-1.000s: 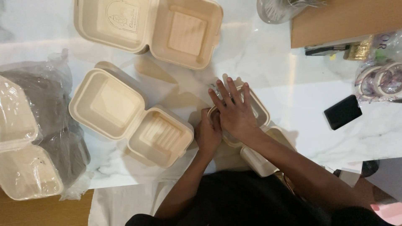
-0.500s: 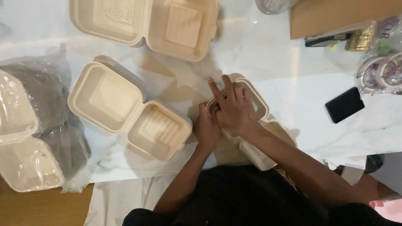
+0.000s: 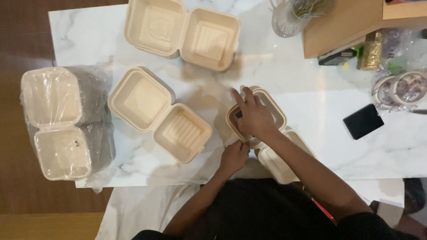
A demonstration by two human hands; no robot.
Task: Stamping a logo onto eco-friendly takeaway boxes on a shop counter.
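From the head camera, a white marble-patterned table (image 3: 311,111) carries several beige hinged clamshell food boxes. The person's right hand (image 3: 253,116) lies on top of one beige moulded-fibre clamshell box (image 3: 272,106) near the table's front edge, fingers spread across its open half and curled over its rim. The left hand (image 3: 234,155) pinches the same box's near-left corner, fingers closed on the edge. The box's other half (image 3: 280,162) hangs toward the person. To the left lies an open beige clamshell (image 3: 158,113), another open one (image 3: 182,33) farther back, and a plastic-wrapped stack of boxes (image 3: 60,122) at the far left. A black phone (image 3: 363,121) rests to the right.
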